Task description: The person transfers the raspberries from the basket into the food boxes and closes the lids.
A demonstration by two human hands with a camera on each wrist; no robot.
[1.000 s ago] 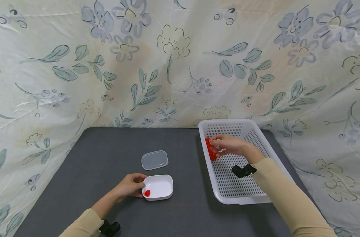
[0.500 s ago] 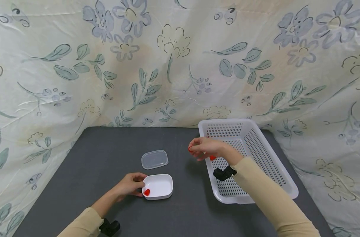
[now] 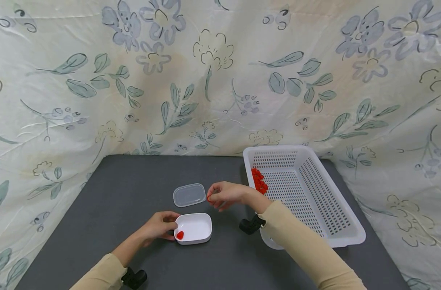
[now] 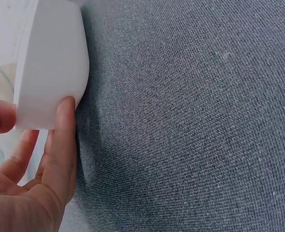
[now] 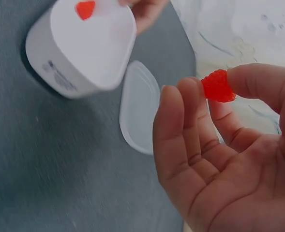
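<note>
The right hand (image 5: 229,164) is filling the lower right of the view, palm up, pinching a small red raspberry-like piece (image 5: 217,86) between thumb and fingertips. Beyond it a clear lid (image 5: 140,108) is lying flat on the grey bench (image 5: 50,169). Just beside the lid a white container (image 5: 84,46) is sitting, another red piece (image 5: 85,9) lying inside it. Fingers (image 5: 147,9) of another hand are touching the container's far edge.

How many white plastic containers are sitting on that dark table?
2. A small white box at the front, steadied by the left hand, with one red berry inside; and a large perforated basket on the right holding more berries. The clear lid is not counted.
</note>
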